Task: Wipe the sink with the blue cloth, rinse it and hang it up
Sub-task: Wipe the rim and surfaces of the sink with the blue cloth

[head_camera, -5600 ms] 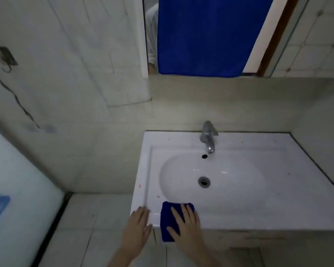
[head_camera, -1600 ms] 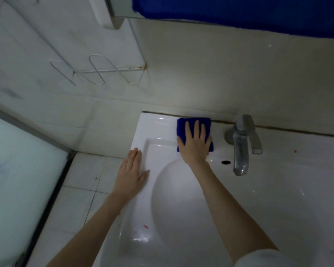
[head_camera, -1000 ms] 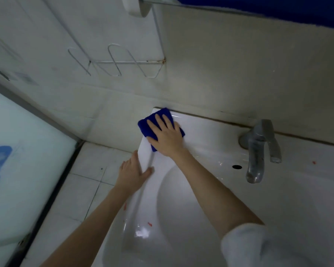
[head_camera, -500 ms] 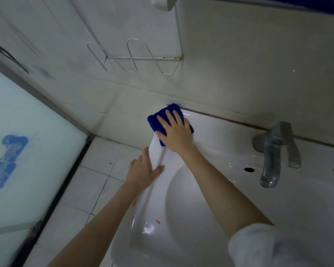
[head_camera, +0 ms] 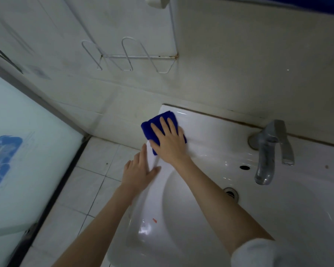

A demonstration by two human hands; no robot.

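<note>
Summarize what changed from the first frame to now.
The right hand slid the blue cloth from the front rim of the sink to the back ledge beside the tap, then left into the back left corner. The left hand moved from the front corner up the left rim. Unchanged: both hands flat, nothing let go, no water running.

The only camera rides on my head, looking forward and steeply down over the sink (head_camera: 210, 130), close enough that my forearms (head_camera: 210, 199) run up from the bottom edge. Its wide, tilted view also takes in the back wall (head_camera: 239, 64) above and the floor tiles (head_camera: 81, 189) at left.
</note>
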